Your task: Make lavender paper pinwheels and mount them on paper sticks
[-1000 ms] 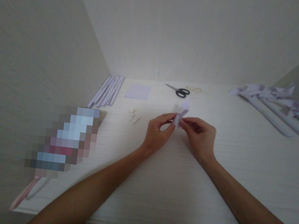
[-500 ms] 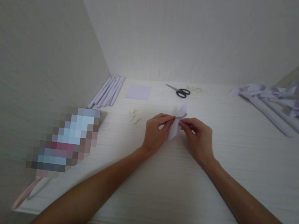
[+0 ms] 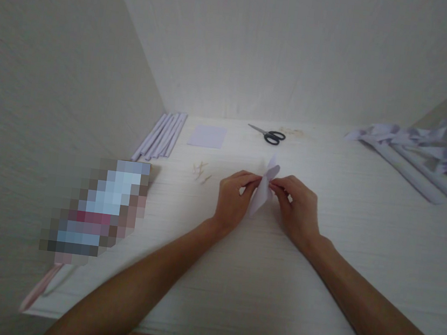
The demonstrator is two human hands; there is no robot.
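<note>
Between my two hands a pale lilac paper pinwheel point(image 3: 261, 195) stands on edge above the table, its blades curling up and down. My left hand point(image 3: 235, 199) pinches it near the centre from the left, fingers closed. From the other side my right hand point(image 3: 297, 206) presses closed fingertips against the same centre. Whether something thin, such as a toothpick, sits between the fingertips is hidden. Left of my left hand lie several small wooden sticks point(image 3: 201, 172). Beyond the pinwheel rest scissors point(image 3: 273, 136) with black handles, and a lilac paper square point(image 3: 208, 136).
Rolled paper tubes point(image 3: 162, 135) lie side by side at the back left. Finished-looking paper pinwheels on tubes point(image 3: 408, 157) are piled at the back right. More thin sticks point(image 3: 293, 131) lie by the scissors. A blurred-out object point(image 3: 100, 207) stands along the left wall.
The pinwheel has turned slightly between my fingers, and its curled blade now shows rounder. My right fingertips have closed in against its centre. The other things stay put.
</note>
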